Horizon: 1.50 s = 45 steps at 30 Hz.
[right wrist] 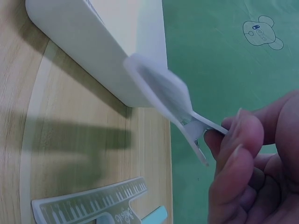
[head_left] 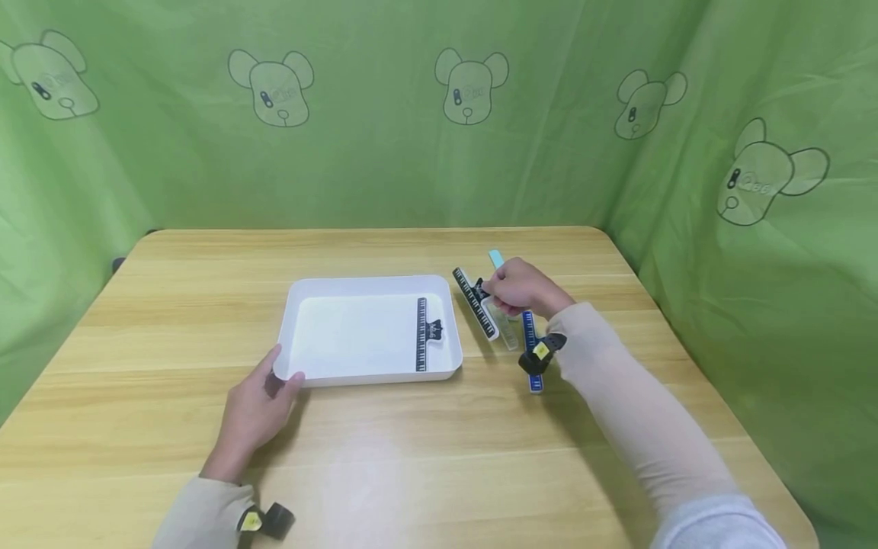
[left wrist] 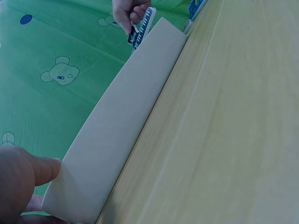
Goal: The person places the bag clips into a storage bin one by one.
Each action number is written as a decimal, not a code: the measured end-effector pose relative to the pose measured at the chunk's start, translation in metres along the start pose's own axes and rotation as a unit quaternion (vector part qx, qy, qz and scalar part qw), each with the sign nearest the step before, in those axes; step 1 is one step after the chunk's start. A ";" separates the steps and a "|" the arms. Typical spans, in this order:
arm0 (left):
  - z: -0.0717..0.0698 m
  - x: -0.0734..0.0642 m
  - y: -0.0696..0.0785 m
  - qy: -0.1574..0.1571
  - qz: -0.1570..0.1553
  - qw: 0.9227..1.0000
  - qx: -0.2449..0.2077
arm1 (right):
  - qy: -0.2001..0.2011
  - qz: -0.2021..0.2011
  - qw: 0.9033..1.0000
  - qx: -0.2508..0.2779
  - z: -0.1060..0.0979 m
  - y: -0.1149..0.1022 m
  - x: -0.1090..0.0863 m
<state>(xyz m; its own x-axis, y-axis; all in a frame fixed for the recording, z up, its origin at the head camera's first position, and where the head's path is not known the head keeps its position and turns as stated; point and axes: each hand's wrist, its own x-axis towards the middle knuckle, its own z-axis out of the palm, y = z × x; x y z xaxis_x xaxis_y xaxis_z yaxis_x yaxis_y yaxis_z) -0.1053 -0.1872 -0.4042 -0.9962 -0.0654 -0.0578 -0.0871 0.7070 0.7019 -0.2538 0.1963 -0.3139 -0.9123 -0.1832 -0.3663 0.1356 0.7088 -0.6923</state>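
Nearest lies a beige sleeve [head_left: 204, 512]; its left hand [head_left: 255, 413] grips the white tray [head_left: 353, 332] at one corner. Just right of it, fingers of the right hand [head_left: 523, 288] pinch a piano-key clip [head_left: 473, 303] by its handle; a light pinch (squeezing may spread the jaws) seems best.

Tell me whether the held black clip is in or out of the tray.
Out. The head view shows the black clip pinched in the right grip, to the right of the tray, not over it.
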 end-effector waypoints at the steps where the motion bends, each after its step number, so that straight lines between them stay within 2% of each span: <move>1: 0.000 0.000 0.000 0.000 0.000 1.000 -0.001 | 0.001 0.001 1.000 -0.001 0.000 0.000 0.000; 14: -0.001 -0.001 0.001 -0.003 0.000 1.000 -0.001 | -0.002 0.004 1.000 0.001 0.005 -0.004 0.001; 24: -0.001 -0.001 0.000 -0.006 -0.004 1.000 -0.001 | -0.002 -0.004 1.000 -0.024 0.008 -0.008 0.001; 45: -0.001 0.000 0.001 -0.010 -0.008 1.000 -0.005 | 0.004 -0.009 1.000 -0.021 0.010 -0.018 0.000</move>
<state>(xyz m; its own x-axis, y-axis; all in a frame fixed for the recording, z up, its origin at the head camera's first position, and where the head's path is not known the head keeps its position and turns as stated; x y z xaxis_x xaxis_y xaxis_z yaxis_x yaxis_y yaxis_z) -0.1052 -0.1874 -0.4031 -0.9946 -0.0624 -0.0832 -0.1030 0.6994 0.7072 -0.2520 0.1772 -0.3076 -0.9179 -0.1909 -0.3478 0.1019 0.7338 -0.6717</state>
